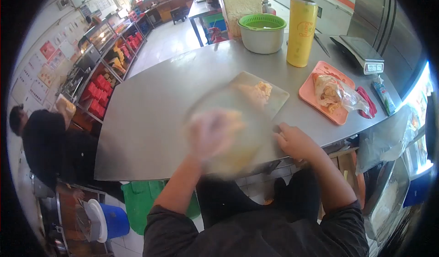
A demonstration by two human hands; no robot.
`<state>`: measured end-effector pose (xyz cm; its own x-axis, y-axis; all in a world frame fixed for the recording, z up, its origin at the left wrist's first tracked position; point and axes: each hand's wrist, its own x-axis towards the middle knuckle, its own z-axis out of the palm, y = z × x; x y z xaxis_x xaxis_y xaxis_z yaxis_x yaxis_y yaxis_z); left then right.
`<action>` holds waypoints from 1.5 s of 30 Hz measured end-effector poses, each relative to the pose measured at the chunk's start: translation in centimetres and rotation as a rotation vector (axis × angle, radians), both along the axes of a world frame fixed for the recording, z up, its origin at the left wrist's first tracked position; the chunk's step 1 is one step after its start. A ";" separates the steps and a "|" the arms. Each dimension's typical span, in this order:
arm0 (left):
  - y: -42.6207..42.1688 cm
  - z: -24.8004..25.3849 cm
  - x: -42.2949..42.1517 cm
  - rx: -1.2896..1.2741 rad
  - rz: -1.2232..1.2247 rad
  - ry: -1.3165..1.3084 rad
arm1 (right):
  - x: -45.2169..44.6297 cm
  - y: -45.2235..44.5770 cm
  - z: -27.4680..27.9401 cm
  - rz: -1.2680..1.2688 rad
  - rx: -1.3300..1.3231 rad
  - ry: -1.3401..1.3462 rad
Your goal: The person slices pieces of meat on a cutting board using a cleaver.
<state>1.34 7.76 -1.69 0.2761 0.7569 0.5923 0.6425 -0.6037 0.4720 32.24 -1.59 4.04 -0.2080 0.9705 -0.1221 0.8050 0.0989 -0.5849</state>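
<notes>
My left hand (210, 133) is smeared by motion over the near part of the steel table (146, 97). Around and under it is a blurred, pale, see-through sheet or tray (196, 108); its exact shape cannot be made out. At that blurred thing's right edge is my right hand (292, 140), fingers bent around something dark and too small to name. Just beyond the hands, a pale square board (280, 96) bears a lump of light yellow food (263, 91).
An orange tray (339, 116) with a plastic bag of food (331, 92) lies at right. Behind stand a yellow cylinder (299, 37), a pot with a green basket (262, 39) and a scale (361, 53). At far left is another person (45, 142) in dark clothes.
</notes>
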 end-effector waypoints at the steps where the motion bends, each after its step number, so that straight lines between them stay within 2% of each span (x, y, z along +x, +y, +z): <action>1: 0.0 -0.3 0.0 -0.027 -0.026 -0.105 | 0.4 0.1 -0.2 0.007 0.000 0.001; 3: 0.3 -1.1 -0.2 -0.057 -0.044 -0.208 | 1.5 0.2 -0.7 -0.106 -0.152 0.395; 4: 0.6 -2.0 -0.7 -0.117 -0.034 -0.303 | 1.8 0.0 -1.3 -0.104 -0.159 0.401; 6: 1.8 -3.7 -1.5 -0.231 -0.023 -0.487 | 2.6 -0.4 -2.6 -0.231 -0.197 0.903; 9: 2.7 -3.0 -2.0 -0.354 -0.028 -0.659 | 3.2 -0.8 -3.2 -0.257 -0.125 1.045; 12: 1.4 2.7 -1.8 -0.481 -0.206 -0.874 | 4.0 -0.7 -3.5 -0.193 -0.153 1.087; 15: 1.2 5.0 -1.6 -0.591 -0.306 -0.837 | 4.4 -0.4 -4.0 -0.151 -0.155 1.083; 16: 1.2 5.3 -0.9 -0.552 -0.318 -0.536 | 4.4 -0.4 -4.0 -0.148 -0.157 1.090; 18: 0.7 5.3 0.4 -0.509 -0.326 -0.230 | 4.4 -0.5 -3.9 -0.145 -0.139 1.078; 19: -0.6 6.5 1.8 -0.408 -0.300 -0.035 | 4.5 -0.5 -4.0 -0.148 -0.142 1.083; 21: -1.2 6.2 2.4 -0.310 -0.276 0.166 | 4.7 -0.5 -4.2 -0.115 -0.113 1.113; 22: -0.5 4.7 1.8 -0.275 -0.101 0.292 | 4.8 -0.6 -4.3 -0.120 -0.114 1.122; 24: -0.4 3.8 1.6 -0.232 0.070 0.425 | 4.9 -0.7 -4.4 -0.078 -0.109 1.163; 30: -1.0 3.1 3.9 -0.233 0.160 0.480 | 5.0 -0.8 -3.9 -0.059 -0.118 1.139; 32: -0.1 1.8 3.0 -0.131 0.197 0.628 | 5.0 -1.0 -3.7 -0.069 -0.108 1.136; 33: 1.0 0.3 1.8 -0.131 0.195 0.631 | 5.0 -1.1 -3.6 -0.077 -0.100 1.129; 34: 2.7 -1.7 -0.1 -0.076 0.149 0.430 | 5.0 -1.1 -3.6 -0.080 -0.099 1.133; 36: 4.7 -2.5 -2.3 -0.021 0.097 0.234 | 5.0 -1.1 -3.5 -0.086 -0.121 1.140; 39: 6.0 -2.4 -3.7 -0.038 0.128 0.274 | 5.2 -0.9 -3.8 -0.057 -0.128 1.153; 42: 5.0 -2.4 -3.1 -0.097 -0.043 0.123 | 5.2 -0.8 -3.7 -0.078 -0.144 1.136; 43: 3.0 -0.4 -0.7 -0.264 -0.042 -0.007 | 5.2 -0.8 -3.6 -0.075 -0.146 1.138; 45: 2.2 0.5 0.2 -0.431 -0.038 -0.139 | 5.2 -0.8 -3.5 -0.079 -0.158 1.147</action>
